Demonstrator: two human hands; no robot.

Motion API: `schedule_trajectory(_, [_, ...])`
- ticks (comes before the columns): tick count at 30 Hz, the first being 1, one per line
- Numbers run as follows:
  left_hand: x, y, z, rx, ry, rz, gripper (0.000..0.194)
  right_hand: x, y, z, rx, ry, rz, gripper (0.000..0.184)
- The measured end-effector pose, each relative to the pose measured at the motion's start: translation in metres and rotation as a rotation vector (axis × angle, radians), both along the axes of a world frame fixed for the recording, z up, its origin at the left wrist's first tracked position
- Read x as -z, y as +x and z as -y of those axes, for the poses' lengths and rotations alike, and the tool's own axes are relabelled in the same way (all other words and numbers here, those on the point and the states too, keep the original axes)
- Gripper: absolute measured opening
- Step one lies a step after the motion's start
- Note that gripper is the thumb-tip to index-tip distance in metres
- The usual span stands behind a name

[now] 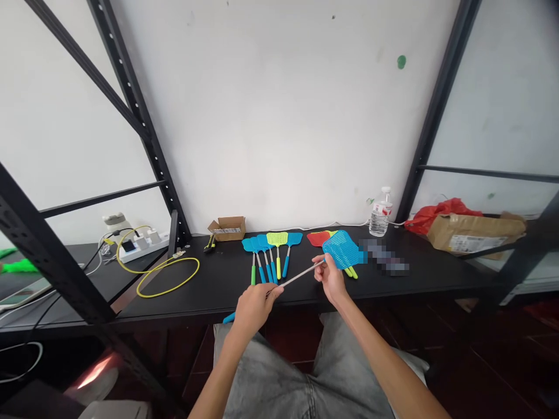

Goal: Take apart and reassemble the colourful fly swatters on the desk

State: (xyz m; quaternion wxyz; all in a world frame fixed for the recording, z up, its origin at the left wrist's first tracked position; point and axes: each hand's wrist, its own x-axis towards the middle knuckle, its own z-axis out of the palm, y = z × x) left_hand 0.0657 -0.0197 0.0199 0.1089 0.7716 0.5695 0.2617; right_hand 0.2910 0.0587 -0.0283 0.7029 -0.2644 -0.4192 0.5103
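Observation:
Both hands hold one blue fly swatter [343, 250] tilted above the front of the black table. My left hand [254, 305] is closed round its metal rod, and the blue handle end pokes out below that hand. My right hand [331, 278] pinches the rod just under the mesh head. Behind my left hand lies a row of several fly swatters with blue heads [262, 241] and one with a yellow-green head [277, 238]. Beyond the held swatter, a red fly swatter head [318, 238] and yellow-green handles [351, 272] are partly covered.
An open small cardboard box [229, 229] and a tape measure-like black and yellow item [210, 244] stand at the back left. A yellow cable [168, 289] loops near a power strip [144, 249]. A water bottle [381, 212] stands right, before a brown carton [476, 234].

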Motion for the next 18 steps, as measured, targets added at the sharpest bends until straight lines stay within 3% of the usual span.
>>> schedule_trajectory(3, [0.007,0.005,-0.001,0.013,-0.012,0.039,0.057,-0.001,0.000,0.001,-0.042,-0.001,-0.012,0.042])
schedule_trajectory(7, [0.002,-0.002,0.000,0.048,-0.023,-0.010,0.054,-0.006,0.000,0.002,-0.055,-0.047,-0.068,0.040])
schedule_trajectory(13, [0.000,-0.038,-0.002,-0.006,-0.016,-0.139,0.044,-0.009,0.004,-0.001,0.071,-0.098,-0.321,0.039])
schedule_trajectory(18, [0.008,-0.057,-0.010,-0.032,0.007,-0.084,0.048,-0.009,0.005,-0.002,0.109,-0.103,-0.339,0.041])
